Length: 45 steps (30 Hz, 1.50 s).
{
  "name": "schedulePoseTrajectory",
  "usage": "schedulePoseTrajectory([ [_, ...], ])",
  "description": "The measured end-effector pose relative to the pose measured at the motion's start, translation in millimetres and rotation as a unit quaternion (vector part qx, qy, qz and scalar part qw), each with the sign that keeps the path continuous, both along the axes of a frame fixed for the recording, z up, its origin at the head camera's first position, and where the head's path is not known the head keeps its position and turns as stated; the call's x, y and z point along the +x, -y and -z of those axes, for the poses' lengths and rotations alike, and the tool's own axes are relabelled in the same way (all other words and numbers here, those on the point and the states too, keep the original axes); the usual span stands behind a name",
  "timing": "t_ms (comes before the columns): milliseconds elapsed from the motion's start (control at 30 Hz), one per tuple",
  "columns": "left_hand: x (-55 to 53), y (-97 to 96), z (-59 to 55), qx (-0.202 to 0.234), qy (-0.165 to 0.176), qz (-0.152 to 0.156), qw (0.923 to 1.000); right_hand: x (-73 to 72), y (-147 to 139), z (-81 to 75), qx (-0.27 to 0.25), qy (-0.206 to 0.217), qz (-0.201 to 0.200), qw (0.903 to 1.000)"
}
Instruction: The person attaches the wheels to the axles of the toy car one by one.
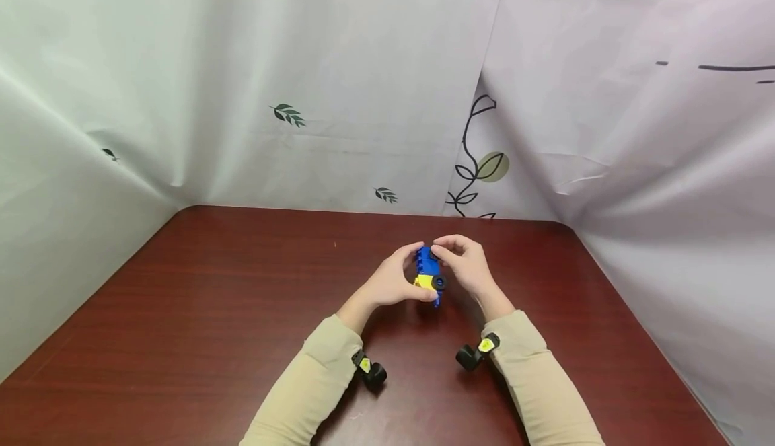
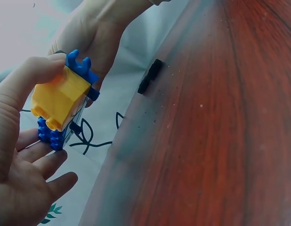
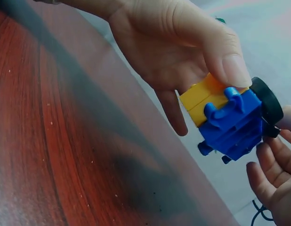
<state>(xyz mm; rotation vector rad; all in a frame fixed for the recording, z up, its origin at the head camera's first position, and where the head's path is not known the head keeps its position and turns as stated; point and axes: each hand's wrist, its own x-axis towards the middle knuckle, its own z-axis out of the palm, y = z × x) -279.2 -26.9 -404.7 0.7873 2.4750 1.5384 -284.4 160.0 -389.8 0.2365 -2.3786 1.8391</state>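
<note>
A small toy vehicle (image 1: pixel 427 266) of blue and yellow building blocks is held over the table. My left hand (image 1: pixel 390 281) grips it, thumb on the yellow block (image 2: pixel 60 96) and fingers along the far blue end. A black wheel (image 3: pixel 267 101) sits on the side facing right, beside a blue piece with two hooks (image 3: pixel 235 122). At the far end, the thumb and index finger of my right hand (image 1: pixel 471 268) pinch a second dark wheel, largely covered by the fingertips.
The dark red wooden table (image 1: pixel 212 311) reaches back to a white printed curtain (image 1: pixel 363 62), which also hangs along both sides. In the left wrist view, a small black object (image 2: pixel 150 76) shows near the table's edge.
</note>
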Motion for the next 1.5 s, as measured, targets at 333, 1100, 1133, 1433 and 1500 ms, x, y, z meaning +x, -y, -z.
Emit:
schedulePoseTrajectory([
  [333, 4.3, -2.2, -2.0, 0.011, 0.004, 0.001, 0.9999, 0.1, -0.2, 2.8, -0.024, 0.028, 0.021, 0.9991],
  [1100, 4.0, -4.5, -2.6, 0.054, -0.007, 0.010, 0.9985, 3.2, 7.7, -2.2, -0.095, 0.139, -0.095, 0.9812],
  [1133, 4.0, -4.6, -2.7, 0.050, -0.008, 0.009, 0.9986, 3.3, 7.9, -2.5, -0.097, 0.139, -0.091, 0.9813],
  [1433, 3.0, -5.3, -5.0, 0.022, -0.032, -0.001, 0.9992, 1.7, 7.8, -3.1, -0.116, 0.125, -0.076, 0.9825],
  [1500, 2.5, -5.3, -5.0, 0.018, -0.039, -0.002, 0.9991, 1.3, 7.9, -2.7, -0.124, 0.121, -0.074, 0.9821],
])
